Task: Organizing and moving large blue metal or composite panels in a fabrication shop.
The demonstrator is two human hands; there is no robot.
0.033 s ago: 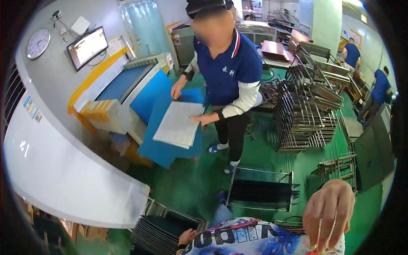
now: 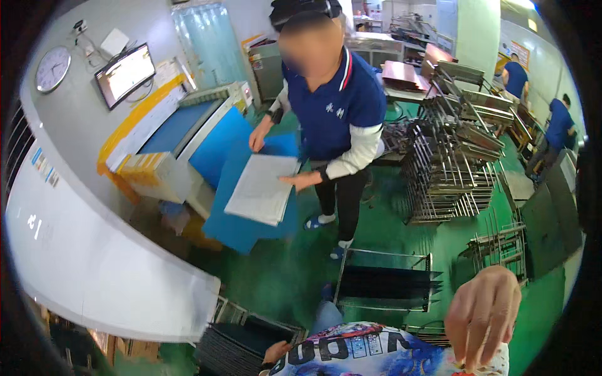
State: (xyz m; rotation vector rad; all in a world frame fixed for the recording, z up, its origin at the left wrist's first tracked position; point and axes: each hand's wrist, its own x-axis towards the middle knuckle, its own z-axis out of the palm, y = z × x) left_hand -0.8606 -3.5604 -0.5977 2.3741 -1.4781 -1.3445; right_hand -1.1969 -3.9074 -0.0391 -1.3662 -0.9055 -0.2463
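My left hand (image 2: 276, 352) is low in the view, beside a rack of dark thin panels (image 2: 229, 348). Its fingers look loosely stretched out, and I see nothing held in them. Raised close to the camera at the lower right is my right hand (image 2: 484, 316), its fingers bent down and pressed together. The fingertips meet over my patterned sleeve, and whatever they may pinch is too small to make out. Ahead of me, a metal rack (image 2: 384, 282) with black panels stands on the floor. Facing me, another person (image 2: 332, 106) holds white sheets (image 2: 260, 188) over blue boards (image 2: 229, 216).
A large white panel (image 2: 106, 257) curves along my left side. Behind it stands a conveyor machine (image 2: 175, 135) with taped edges. Stacked metal racks (image 2: 448, 163) fill the right middle. Dark boards (image 2: 552, 219) lean at far right, and two people work beyond them. The floor (image 2: 395, 232) is green.
The view has shifted very slightly. The other person and the white sheets sit a little differently in the picture. My hands keep nearly the same places.
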